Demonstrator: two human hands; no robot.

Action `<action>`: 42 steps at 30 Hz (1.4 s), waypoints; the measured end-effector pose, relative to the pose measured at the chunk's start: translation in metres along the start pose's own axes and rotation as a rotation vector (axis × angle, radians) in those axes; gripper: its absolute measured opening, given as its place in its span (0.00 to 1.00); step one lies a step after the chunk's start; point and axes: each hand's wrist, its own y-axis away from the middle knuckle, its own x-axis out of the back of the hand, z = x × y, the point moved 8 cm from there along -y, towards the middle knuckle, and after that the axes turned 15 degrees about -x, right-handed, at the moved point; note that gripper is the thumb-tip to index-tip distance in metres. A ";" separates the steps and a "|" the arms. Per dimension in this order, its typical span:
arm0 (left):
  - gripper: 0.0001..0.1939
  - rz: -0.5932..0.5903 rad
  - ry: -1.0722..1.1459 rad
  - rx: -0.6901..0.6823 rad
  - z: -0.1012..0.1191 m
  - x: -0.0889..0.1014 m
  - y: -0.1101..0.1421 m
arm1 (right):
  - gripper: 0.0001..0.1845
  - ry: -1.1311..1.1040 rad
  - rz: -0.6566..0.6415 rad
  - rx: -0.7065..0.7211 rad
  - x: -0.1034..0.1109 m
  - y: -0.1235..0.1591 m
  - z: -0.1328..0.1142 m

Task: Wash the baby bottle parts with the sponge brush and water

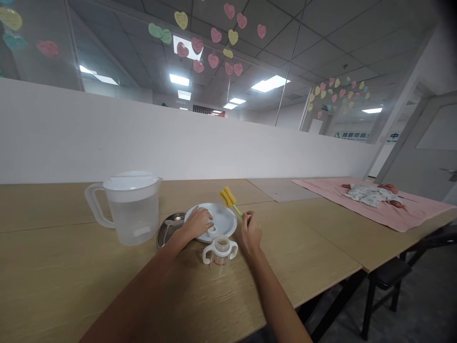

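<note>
My right hand [252, 231] is closed round the green handle of a bottle brush [228, 196], whose yellow sponge head points up and to the left. My left hand [197, 222] reaches over a white plate [228, 220], fingers bent together at small white parts; what they grip is partly hidden. A white bottle ring [213, 232] lies in the plate by these fingers. Between my forearms stands an uncapped clear baby bottle [220, 262] with two white handles and red lettering. Partly under my left wrist is a metal dish [163, 233] with a small whitish utensil [169, 223].
A lidded plastic pitcher [134, 209] stands on the left of the wooden table [307, 267]. Far right, a baby-like doll [373, 194] in patterned clothes lies on a pink cloth [332, 195]. A low white wall [200, 147] runs behind the table; a black stool [389, 274] is at right.
</note>
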 end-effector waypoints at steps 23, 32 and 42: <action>0.29 0.353 0.212 -0.008 0.034 0.092 0.002 | 0.21 -0.046 0.206 0.414 0.015 0.021 -0.020; 0.31 0.308 0.239 -0.175 0.066 0.101 0.001 | 0.17 -0.036 0.274 0.562 0.021 0.030 -0.029; 0.19 0.191 0.378 -0.098 0.079 0.080 -0.002 | 0.16 -0.077 0.352 0.634 0.031 0.040 -0.036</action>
